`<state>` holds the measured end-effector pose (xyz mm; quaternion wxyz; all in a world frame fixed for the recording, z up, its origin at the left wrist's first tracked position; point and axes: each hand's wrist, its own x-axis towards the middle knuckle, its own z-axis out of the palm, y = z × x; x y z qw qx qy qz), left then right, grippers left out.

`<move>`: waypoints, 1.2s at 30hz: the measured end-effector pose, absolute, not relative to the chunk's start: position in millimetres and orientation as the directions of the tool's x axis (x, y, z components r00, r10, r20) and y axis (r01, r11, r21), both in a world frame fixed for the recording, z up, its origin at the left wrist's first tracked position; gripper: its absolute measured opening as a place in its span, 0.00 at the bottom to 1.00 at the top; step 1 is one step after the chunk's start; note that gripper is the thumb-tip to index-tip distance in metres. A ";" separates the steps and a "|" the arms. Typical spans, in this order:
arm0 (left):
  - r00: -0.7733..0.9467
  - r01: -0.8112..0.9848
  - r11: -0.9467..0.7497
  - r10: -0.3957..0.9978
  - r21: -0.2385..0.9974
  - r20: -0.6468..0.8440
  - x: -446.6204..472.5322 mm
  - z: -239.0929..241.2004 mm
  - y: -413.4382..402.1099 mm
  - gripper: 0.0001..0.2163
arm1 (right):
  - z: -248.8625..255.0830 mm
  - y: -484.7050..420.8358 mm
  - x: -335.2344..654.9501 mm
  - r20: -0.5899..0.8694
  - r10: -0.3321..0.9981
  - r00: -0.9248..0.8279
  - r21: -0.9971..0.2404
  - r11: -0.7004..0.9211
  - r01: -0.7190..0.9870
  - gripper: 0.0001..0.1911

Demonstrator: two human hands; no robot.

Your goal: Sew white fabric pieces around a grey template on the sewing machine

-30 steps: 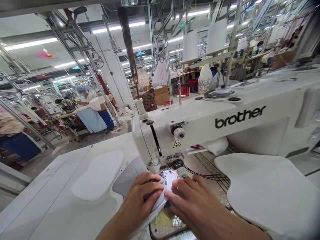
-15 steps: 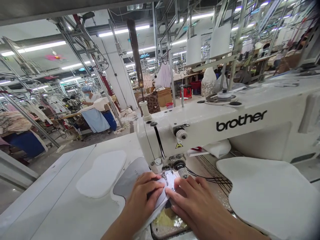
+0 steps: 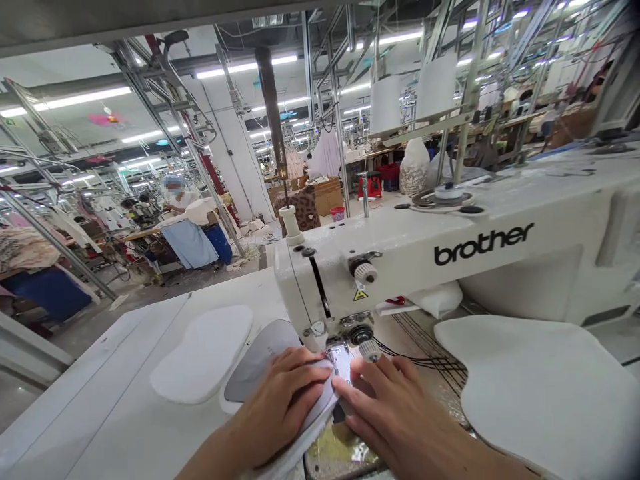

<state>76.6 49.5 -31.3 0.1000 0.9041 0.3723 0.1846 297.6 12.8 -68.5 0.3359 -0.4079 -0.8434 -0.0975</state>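
My left hand (image 3: 273, 410) lies on a grey and white padded fabric piece (image 3: 260, 363), fingers curled over its edge and pressing it down by the needle. Beside it, my right hand (image 3: 387, 413) presses flat on the same piece, fingers stretched toward the presser foot (image 3: 340, 353) of the white Brother sewing machine (image 3: 450, 253). The fingertips of both hands nearly touch just in front of the needle.
A white padded piece (image 3: 205, 357) lies on the table to the left. A larger white padded stack (image 3: 545, 387) sits at the right under the machine arm. Thread cones (image 3: 413, 93) stand behind the machine. A person (image 3: 175, 193) works at a far table on the left.
Both hands have edged slightly forward toward the needle with the fabric piece; the view has shifted a little.
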 end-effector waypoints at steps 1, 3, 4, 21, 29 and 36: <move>0.693 0.618 -0.731 0.680 0.290 0.239 74.2 -29.0 50.6 0.13 | -67.3 12.6 297.5 0.643 0.616 -0.455 -0.114 0.665 0.739 0.12; 0.722 0.602 -0.758 0.651 0.253 0.233 71.1 -27.9 52.0 0.12 | -64.3 12.0 297.6 0.622 0.613 -0.487 -0.123 0.691 0.713 0.09; 0.722 0.602 -0.761 0.648 0.242 0.241 70.5 -28.8 52.1 0.12 | -62.4 11.5 297.8 0.611 0.613 -0.500 -0.124 0.698 0.705 0.08; 0.612 0.689 -0.704 0.692 0.171 0.383 75.7 -49.2 42.2 0.10 | -51.3 8.1 301.1 0.539 0.669 -0.512 -0.151 0.675 0.722 0.04; 0.538 0.773 -0.627 0.728 0.095 0.426 79.4 -60.1 38.9 0.10 | -56.0 7.5 300.6 0.557 0.673 -0.487 -0.141 0.654 0.743 0.02; 0.575 0.777 -0.628 0.691 -0.031 0.438 75.6 -62.3 38.2 0.12 | -53.6 7.9 302.7 0.482 0.693 -0.536 -0.194 0.682 0.705 0.02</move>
